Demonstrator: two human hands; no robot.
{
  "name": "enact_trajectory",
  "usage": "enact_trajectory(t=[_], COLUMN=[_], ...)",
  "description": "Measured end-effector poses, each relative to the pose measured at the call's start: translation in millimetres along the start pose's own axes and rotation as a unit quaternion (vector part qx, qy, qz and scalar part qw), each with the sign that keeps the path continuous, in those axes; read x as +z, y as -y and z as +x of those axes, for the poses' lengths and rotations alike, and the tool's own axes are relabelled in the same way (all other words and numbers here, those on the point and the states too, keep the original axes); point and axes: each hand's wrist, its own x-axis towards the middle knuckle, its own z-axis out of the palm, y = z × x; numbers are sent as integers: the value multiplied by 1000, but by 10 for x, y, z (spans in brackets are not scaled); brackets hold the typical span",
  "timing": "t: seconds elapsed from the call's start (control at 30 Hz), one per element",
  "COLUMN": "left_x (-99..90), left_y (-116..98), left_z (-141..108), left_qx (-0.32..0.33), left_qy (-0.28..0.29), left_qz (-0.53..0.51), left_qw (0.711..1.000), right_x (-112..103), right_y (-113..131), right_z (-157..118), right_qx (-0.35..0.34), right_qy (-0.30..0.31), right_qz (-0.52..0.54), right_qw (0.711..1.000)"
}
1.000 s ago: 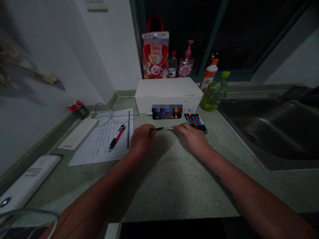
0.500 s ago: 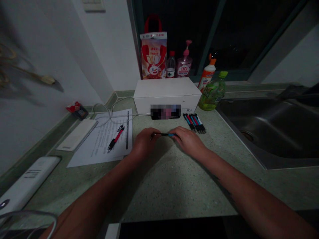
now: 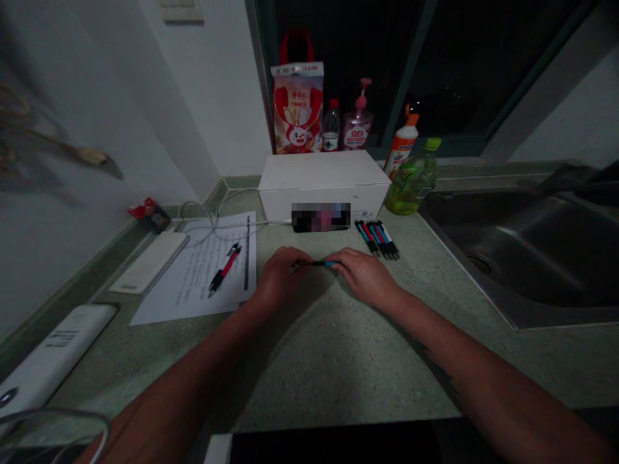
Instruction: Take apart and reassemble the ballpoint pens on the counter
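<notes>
Two bare hands meet near the middle of a speckled green stone bench [image 3: 338,367], their fingers curled and pinching a slim black pen with a blue band [image 3: 316,263] from either end. The left hand [image 3: 279,278] holds the black end and the right hand [image 3: 366,278] holds the end nearest the blue band, so the pen lies crosswise between them, just above the bench. It looks light, stiff and smooth, likely to roll if set down, and the barrel seems the best place to take hold. Just ahead and to the right, a tight row of black pens with red and blue bands [image 3: 376,238] lies side by side. Toward the back edge of the bench sits a white cardboard box [image 3: 324,193], with a black phone [image 3: 320,227] leaning against its front, its screen blurred. To the left, a printed white paper sheet [image 3: 188,303] carries a red and black pen [image 3: 225,269]. A stainless steel sink [image 3: 527,258] is set into the right side of the bench
</notes>
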Motion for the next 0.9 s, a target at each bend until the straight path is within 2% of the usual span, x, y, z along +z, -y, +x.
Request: enact_trajectory(t=[0.1,0.33,0.5,0.57,0.77,0.9], left_x=[8,29,30,26,-7,-12], left_y=[25,51,63,48,-14,-27], left_z=[-4,12,16,17,20,19], left_qx=[24,10,36,22,-76,-65], left_qy=[-11,-14,-17,-11,14,23], left_qz=[-18,-42,-39,-46,-76,-68], left_qw=[1000,999,998,999,994,995], right_x=[12,15,20,28,42,29], right_y=[-14,0,-13,-23,-22,0], right_z=[-7,-14,-8,-6,-8,-10], right_qx=[-1,7,5,8,7,6], right_qy=[6,6,25,21,10,19], right_qz=[0,8,45,48,39,33], right_qw=[1000,1000,999,999,999,999])
